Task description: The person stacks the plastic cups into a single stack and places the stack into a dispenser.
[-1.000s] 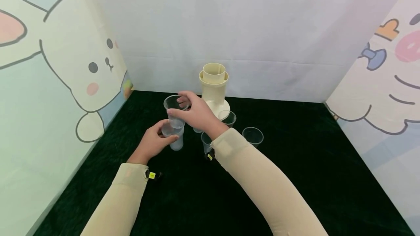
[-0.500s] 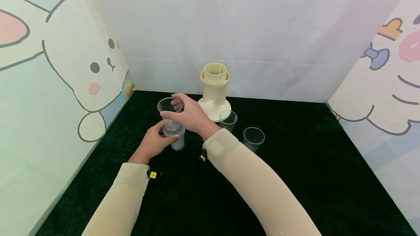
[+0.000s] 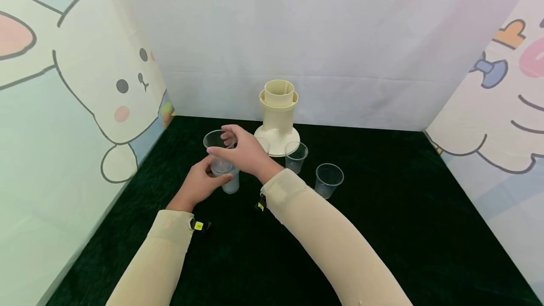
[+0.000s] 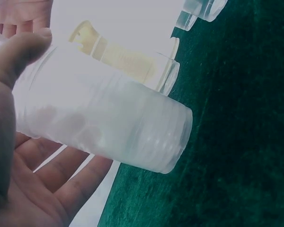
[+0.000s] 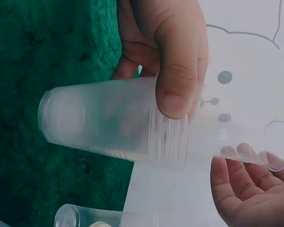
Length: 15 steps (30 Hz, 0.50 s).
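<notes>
In the head view, my left hand grips a stack of nested clear plastic cups, thumb and fingers around its upper part. Another clear cup is directly above, its lower end at the mouth of the stack. My right hand holds this upper cup near the rim between thumb and fingers. Frosted and tilted in the left wrist view, the stack has ribbed walls. Its several rims show close together under my left thumb in the right wrist view, with the upper cup beside them.
A cream cylindrical holder on a round base stands at the back of the dark green cloth. Separate clear cups stand right of my hands, one nearer the holder and one farther right. Another cup is partly hidden behind my right hand.
My right hand and the upper cup have moved left and slightly down, closer onto the stack. My left hand has stayed almost in place. The cups on the right are less covered by my sleeve.
</notes>
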Available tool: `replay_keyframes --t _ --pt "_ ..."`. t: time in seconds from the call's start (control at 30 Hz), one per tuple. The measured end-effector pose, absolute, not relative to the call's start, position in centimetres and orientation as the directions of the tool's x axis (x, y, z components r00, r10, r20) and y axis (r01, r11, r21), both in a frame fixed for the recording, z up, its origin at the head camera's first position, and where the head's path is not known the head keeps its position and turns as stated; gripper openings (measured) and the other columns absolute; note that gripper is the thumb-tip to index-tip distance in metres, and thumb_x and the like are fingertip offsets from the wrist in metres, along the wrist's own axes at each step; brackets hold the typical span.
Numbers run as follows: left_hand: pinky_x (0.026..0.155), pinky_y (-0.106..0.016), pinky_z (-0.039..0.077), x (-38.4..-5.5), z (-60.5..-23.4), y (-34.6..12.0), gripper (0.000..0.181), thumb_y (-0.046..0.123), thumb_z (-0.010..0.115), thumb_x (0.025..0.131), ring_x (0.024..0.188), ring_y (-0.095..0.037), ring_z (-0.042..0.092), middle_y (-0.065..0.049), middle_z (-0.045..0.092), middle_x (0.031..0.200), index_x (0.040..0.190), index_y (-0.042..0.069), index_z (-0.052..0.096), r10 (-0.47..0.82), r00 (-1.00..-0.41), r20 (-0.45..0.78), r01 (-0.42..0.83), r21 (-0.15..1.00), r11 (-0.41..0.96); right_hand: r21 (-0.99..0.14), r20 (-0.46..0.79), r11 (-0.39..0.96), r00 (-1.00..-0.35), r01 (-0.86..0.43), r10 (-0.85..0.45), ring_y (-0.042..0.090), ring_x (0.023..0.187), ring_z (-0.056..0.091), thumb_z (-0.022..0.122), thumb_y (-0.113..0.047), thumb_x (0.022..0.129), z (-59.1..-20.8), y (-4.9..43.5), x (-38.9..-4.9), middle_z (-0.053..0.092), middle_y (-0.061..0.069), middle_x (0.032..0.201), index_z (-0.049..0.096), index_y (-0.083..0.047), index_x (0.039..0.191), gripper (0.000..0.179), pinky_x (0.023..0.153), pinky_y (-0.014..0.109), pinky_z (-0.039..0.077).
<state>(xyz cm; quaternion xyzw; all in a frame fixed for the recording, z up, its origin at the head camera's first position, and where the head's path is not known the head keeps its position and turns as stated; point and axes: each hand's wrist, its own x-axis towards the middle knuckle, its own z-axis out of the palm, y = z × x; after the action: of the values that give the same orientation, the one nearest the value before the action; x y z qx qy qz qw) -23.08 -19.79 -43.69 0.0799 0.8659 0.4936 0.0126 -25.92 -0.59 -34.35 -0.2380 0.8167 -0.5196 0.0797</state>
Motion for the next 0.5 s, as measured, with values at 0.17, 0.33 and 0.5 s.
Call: replay_keyframes --t 0.17,0.33,0.5 --pt "0.096 -0.052 0.055 -23.0 -43.7 -19.8 0.075 0.057 0.076 0.089 0.117 -0.03 0.063 -0.012 0.059 0.136 0.145 0.013 0.051 0.139 -0.989 0.042 0.108 0.85 0.516 -0.882 0.118 0.354 -0.873 -0.311 -0.474 0.013 0.121 0.057 0.074 -0.049 0.094 -34.8 -0.7 -25.9 0.06 -0.002 0.136 0.046 -0.017 0.154 0.073 0.102 0.04 0.05" --pt "0.095 -0.052 0.055 -23.0 -43.8 -19.8 0.081 0.059 0.076 0.088 0.117 -0.03 0.062 -0.012 0.057 0.138 0.15 0.015 0.047 0.139 -0.99 0.033 0.1 0.857 0.506 -0.871 0.103 0.382 -0.875 -0.309 -0.473 0.013 0.121 0.057 0.073 -0.048 0.095 -35.6 -0.6 -25.7 0.06 -0.001 0.137 0.046 -0.017 0.154 0.072 0.101 0.04 0.051" --pt "0.094 -0.051 0.055 -23.1 -43.9 -19.8 0.072 0.058 0.076 0.088 0.117 -0.028 0.061 -0.006 0.056 0.141 0.148 0.024 0.052 0.153 -0.986 0.065 0.134 0.859 0.494 -0.868 0.071 0.402 -0.875 -0.29 -0.478 0.014 0.126 0.056 0.073 -0.047 0.095 -36.2 -0.7 -25.6 0.059 0.0 0.14 0.046 -0.018 0.153 0.071 0.103 0.041 0.05"
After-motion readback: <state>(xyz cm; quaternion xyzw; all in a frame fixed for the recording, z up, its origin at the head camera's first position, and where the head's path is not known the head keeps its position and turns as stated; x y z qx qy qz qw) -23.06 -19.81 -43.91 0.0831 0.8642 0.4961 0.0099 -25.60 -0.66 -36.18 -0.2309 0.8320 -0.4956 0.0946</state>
